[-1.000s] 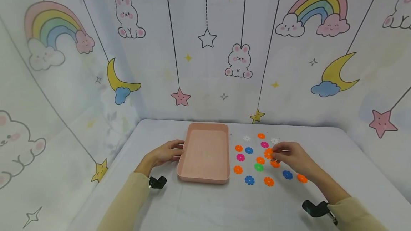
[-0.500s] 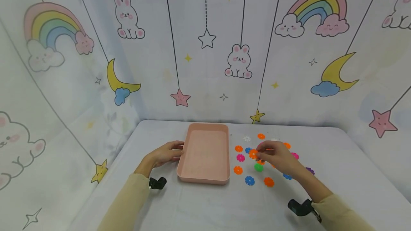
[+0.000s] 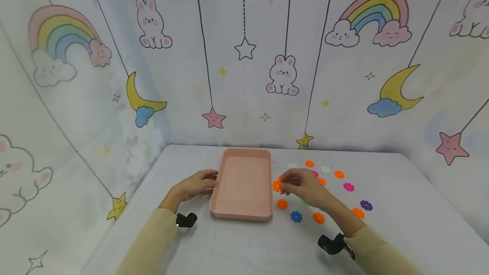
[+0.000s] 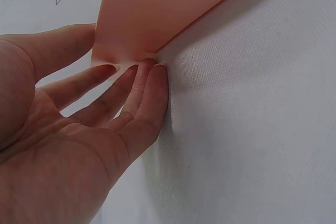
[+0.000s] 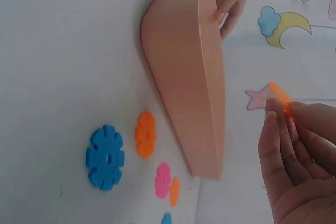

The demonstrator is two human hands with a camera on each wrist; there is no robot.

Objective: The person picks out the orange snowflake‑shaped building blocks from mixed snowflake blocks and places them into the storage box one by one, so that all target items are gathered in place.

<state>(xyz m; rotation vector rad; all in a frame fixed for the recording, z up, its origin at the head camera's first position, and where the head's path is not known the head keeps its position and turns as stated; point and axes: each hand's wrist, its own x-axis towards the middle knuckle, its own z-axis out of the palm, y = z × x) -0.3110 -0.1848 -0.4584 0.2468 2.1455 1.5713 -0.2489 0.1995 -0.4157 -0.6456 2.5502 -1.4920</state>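
Note:
A shallow pink tray (image 3: 244,216) lies in the middle of the table. My left hand (image 3: 199,182) rests at its left side, the fingertips against the outer wall, as the left wrist view shows close up. Thumb and fingers of my right hand (image 3: 303,185) pinch an orange flower-shaped plastic disc (image 3: 276,186), held up just right of the tray's right rim. In the right wrist view the held disc (image 5: 280,94) appears nearly edge-on. Below and around this hand lie loose discs, among them a blue one (image 3: 296,217) and an orange one (image 3: 282,204); some are partly hidden by it.
More flower discs spread to the right: a purple one (image 3: 366,205), a pink one (image 3: 349,187), an orange one (image 3: 339,175) and a white one (image 3: 325,169). Behind the white-covered table (image 3: 237,249) hangs a cloth (image 3: 244,88) printed with cartoons.
My right hand has carried the orange disc leftward from among the loose discs to the tray's right edge. The left hand and the tray have stayed in place.

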